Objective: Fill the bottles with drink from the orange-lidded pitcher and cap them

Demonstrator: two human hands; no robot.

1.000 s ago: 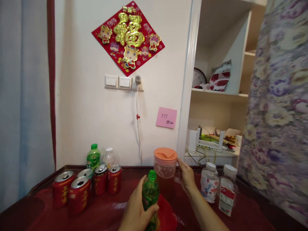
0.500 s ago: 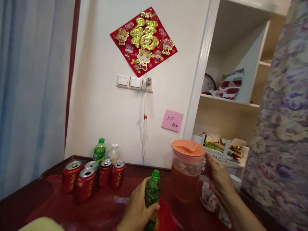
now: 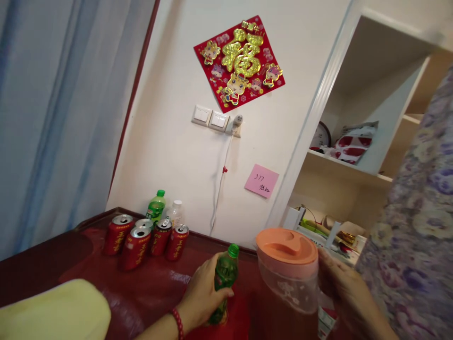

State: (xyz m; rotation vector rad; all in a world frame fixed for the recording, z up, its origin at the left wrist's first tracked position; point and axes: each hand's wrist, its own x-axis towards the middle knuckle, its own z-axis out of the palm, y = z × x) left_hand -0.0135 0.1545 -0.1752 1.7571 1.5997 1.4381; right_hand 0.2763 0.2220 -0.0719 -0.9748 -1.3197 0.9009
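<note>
My left hand (image 3: 202,295), with a red bead bracelet at the wrist, is wrapped around a small green plastic bottle (image 3: 225,273). The bottle stands nearly upright over a red patch on the dark red table (image 3: 148,302). To its right is a clear pitcher (image 3: 288,288) with an orange lid (image 3: 287,246) and brownish liquid inside. My right hand (image 3: 341,285) is closed at the pitcher's right side, where the handle is mostly hidden by the fingers. The pitcher's base is out of the picture. A gap separates pitcher and bottle.
Several red drink cans (image 3: 136,248) cluster at the table's back left. Behind them stand a green-capped bottle (image 3: 156,207) and a white-capped clear bottle (image 3: 175,212). A pale yellow rounded object (image 3: 60,311) lies front left. Open shelves (image 3: 348,165) and a floral curtain (image 3: 421,212) are at right.
The camera view has tilted and shifted. The pitcher now appears larger, lower and closer, with my right hand still at its side. My left hand keeps its hold on the green bottle.
</note>
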